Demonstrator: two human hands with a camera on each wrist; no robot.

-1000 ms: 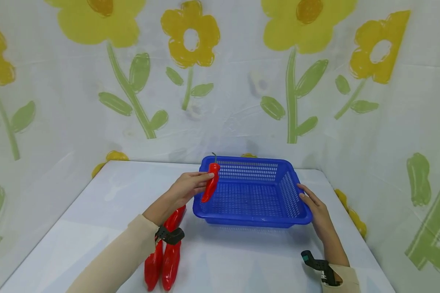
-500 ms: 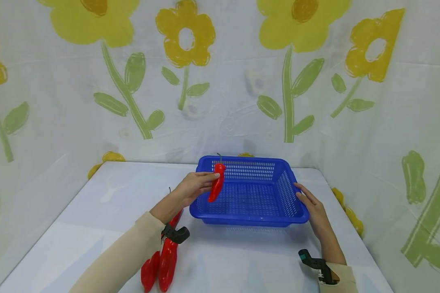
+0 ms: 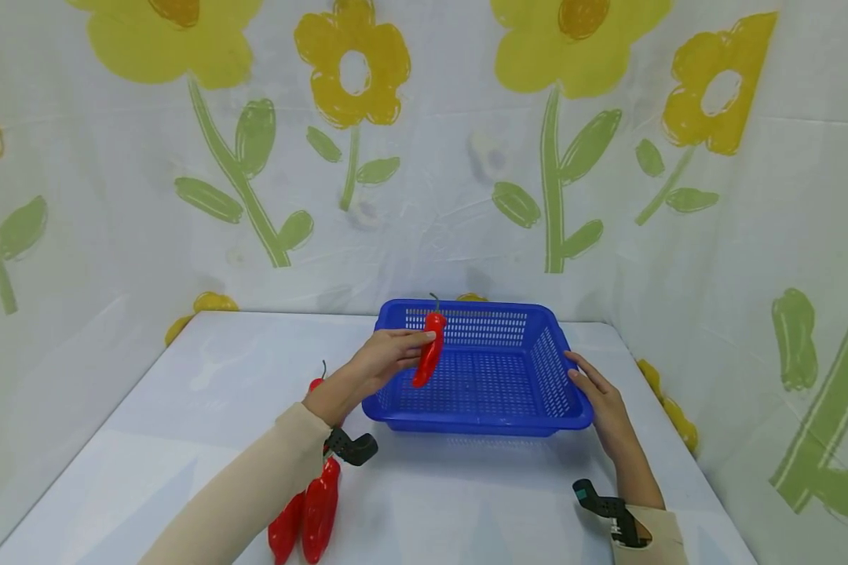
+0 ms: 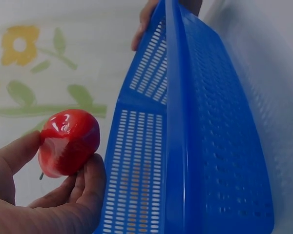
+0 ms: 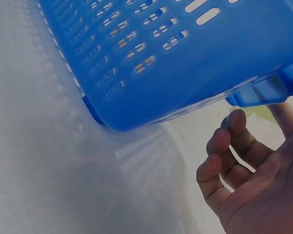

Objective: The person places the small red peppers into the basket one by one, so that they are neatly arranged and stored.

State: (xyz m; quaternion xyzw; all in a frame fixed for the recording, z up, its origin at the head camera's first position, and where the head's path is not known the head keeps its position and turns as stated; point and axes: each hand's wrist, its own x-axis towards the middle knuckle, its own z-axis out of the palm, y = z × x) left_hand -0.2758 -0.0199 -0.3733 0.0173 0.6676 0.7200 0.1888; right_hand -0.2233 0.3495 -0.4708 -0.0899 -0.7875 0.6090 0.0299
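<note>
Pepper (image 3: 432, 353), red and glossy, was found grasped between the thumb and fingers of the left hand (image 3: 381, 361), near the centre of the frame in the head view. It was tilted slightly, its green stem uppermost, and appeared against the left part of the blue basket (image 3: 466, 424). The left wrist view showed it just beside the slotted wall.

The right hand (image 3: 610, 416) gripped the basket's right rim, right of centre; the right wrist view showed three fingers loosely bent below that rim, the contact itself partly hidden.

Two loose peppers (image 3: 321, 510) lay side by side at lower left on the white table (image 3: 466, 502); a further stem and red top (image 3: 316, 384) showed behind the left forearm. A flower-patterned backdrop (image 3: 438, 227) filled the upper frame.
</note>
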